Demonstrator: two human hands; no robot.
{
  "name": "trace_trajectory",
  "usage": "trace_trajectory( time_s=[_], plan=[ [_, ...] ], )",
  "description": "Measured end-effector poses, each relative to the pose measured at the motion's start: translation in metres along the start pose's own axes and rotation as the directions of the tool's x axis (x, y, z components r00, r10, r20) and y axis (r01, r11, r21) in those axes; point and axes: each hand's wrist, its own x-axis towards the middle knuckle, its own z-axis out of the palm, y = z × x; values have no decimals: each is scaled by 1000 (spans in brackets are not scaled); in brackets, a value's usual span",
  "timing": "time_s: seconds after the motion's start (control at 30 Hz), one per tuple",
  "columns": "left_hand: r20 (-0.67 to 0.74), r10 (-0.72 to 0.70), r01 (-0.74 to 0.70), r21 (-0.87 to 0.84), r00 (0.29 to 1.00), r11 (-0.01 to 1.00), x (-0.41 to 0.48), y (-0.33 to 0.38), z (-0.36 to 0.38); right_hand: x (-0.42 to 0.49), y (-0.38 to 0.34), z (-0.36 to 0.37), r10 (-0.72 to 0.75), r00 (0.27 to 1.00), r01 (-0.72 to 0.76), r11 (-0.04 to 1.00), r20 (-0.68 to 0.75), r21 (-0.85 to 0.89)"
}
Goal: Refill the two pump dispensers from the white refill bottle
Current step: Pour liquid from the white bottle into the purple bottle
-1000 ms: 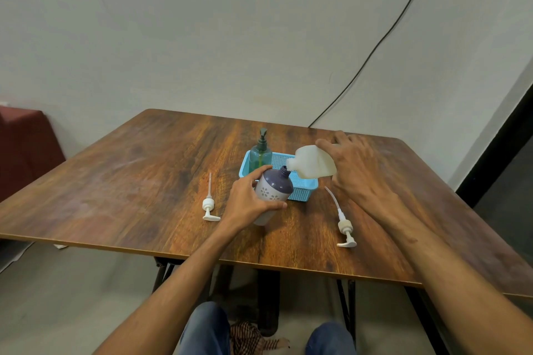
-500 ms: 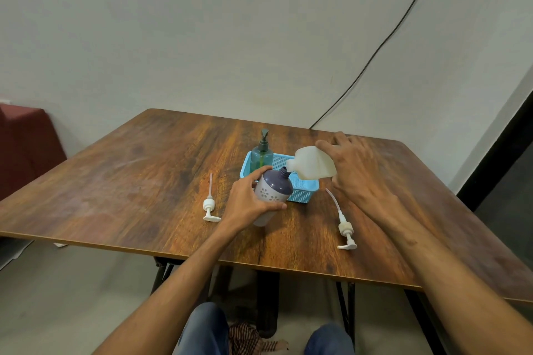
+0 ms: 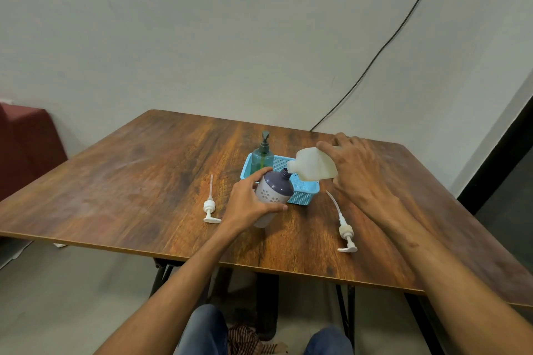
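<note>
Over the last 1 second almost nothing shifts: the white refill bottle stays tipped on its side with its mouth at the open neck of the purple dispenser, and both hands keep their grips. That steady pose suggests the pour into this dispenser is still under way rather than starting or ending. No stream of liquid can be made out, so how full it is cannot be told.

The left hand is wrapped round the purple dispenser's body, thumb over its dark shoulder, and holds it leaning toward the refill bottle. The right hand is clamped on the back end of the refill bottle, fingers over the top. The hands are apart, joined only where spout meets neck.

This meeting point sits just above the near edge of the blue basket, near the middle of the tabletop. The green dispenser stands upright in the basket's left side, pump on, just behind the left hand. 2 loose pumps lie on the tabletop: 1 left of the left hand, 1 under the right forearm. Whether the green dispenser is already filled cannot be told.
</note>
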Motion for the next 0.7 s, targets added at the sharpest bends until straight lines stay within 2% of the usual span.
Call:
trace_trajectory(
  time_s=[0.7],
  plan=[
    [-6, 11, -11, 4, 1000, 1000, 1, -3, 1, 3, 1, 3, -10, 1000, 10, 1000, 5, 0]
  ],
)
